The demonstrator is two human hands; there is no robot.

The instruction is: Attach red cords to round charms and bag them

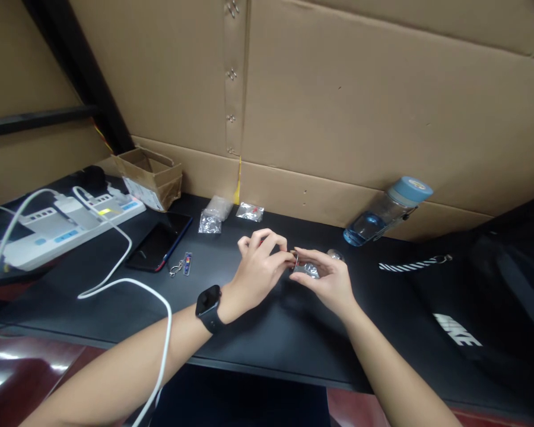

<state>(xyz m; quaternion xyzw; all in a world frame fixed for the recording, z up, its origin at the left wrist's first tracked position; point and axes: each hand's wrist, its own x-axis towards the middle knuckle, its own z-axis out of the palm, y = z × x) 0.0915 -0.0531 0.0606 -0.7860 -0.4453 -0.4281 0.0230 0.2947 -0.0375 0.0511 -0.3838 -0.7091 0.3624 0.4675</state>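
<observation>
Over the black table, my two hands meet. My right hand [328, 277] grips a small clear, shiny plastic packet [311, 270] between thumb and fingers. A thin flat edge stands up at the packet's left side, close to the fingertips. My left hand [261, 265] is closed in a pinch against that edge; what its fingertips hold is hidden. A bit of red shows among the left fingers. Behind my right fingers lies a small shiny round item [336, 255], partly covered. Left of my hands lies a keychain [187, 264] with a clear, colourful tag and a metal ring.
Clear plastic packets [216, 213] and a flat silvery packet [250, 212] lie at the back. A phone [160, 242], cardboard box [153, 178] and power strip [80, 225] stand left; a white cable [136, 283] crosses my left forearm. A bottle [385, 210] and black bag [485, 296] are right.
</observation>
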